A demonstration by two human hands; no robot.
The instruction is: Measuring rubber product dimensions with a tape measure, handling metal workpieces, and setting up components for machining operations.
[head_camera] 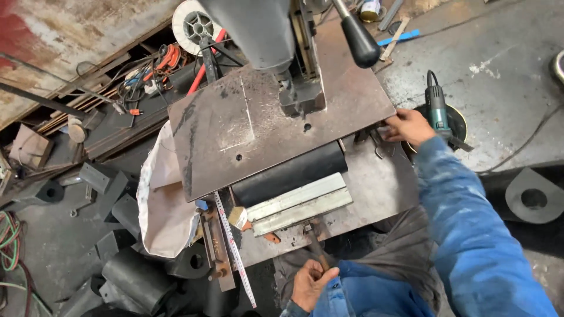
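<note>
My right hand (408,126) reaches out in a blue sleeve and grips the right edge of a large rusty steel plate (264,129). The plate lies on the table of a drill press (264,35). A dark clamp-like tool (376,144) lies just below that hand. My left hand (311,283) is low and close to my body, closed around the handle of a hammer (316,245). The hammer's head rests near two pale angle-iron bars (299,202). Beside the bars lies a black block (288,173).
An angle grinder (437,108) lies right of my right hand. A tape measure (235,246) runs down the lower bench plate (382,188). A white sack (164,205) hangs at the left. Black metal parts (123,270), cables and a wire spool (197,23) crowd the floor.
</note>
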